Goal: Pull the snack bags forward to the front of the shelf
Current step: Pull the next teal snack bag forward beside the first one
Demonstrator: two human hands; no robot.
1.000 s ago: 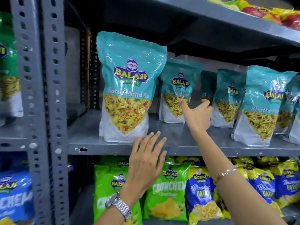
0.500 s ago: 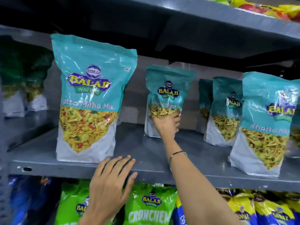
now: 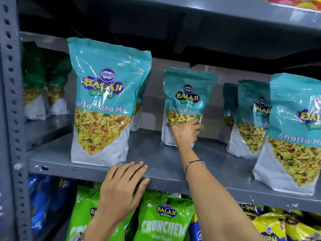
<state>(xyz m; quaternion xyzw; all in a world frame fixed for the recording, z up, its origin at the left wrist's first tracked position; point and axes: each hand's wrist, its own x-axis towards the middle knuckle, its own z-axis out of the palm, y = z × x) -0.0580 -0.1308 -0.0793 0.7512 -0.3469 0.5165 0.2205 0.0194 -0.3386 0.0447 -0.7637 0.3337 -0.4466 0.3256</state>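
- Since half a second back: right hand [image 3: 186,132] keeps its grasp low on the mid-shelf teal bag [image 3: 186,105]; bag sits a touch nearer the shelf front than before. Left hand [image 3: 121,190] stays flat on the shelf lip, barely shifted.
- Grey metal shelf [image 3: 163,160]: runs under both hands; left hand rests over its front edge.
- Slotted upright post [image 3: 12,119]: far left of the left hand.
- Large teal bag [image 3: 104,101], "Khatta Mitha Mix": upright at the shelf front, just above and left of the left hand's fingertips, not touched.
- Right-end teal bag [image 3: 291,136]: upright at the front, well right of the right forearm.
- Held teal bag: upright, set back from the front, between those two; right hand's fingers wrap its lower front and side, thumb side partly hidden.
- Further teal bags [image 3: 250,119]: behind, right of the right hand.
- Green Crunchem bags [image 3: 163,223]: lower shelf, below both arms.
- Left hand: fingers spread, palm down, gripping nothing.
- Thin bangle [image 3: 194,163] on right wrist; watch [image 3: 78,236] at the left wrist, mostly cut off.
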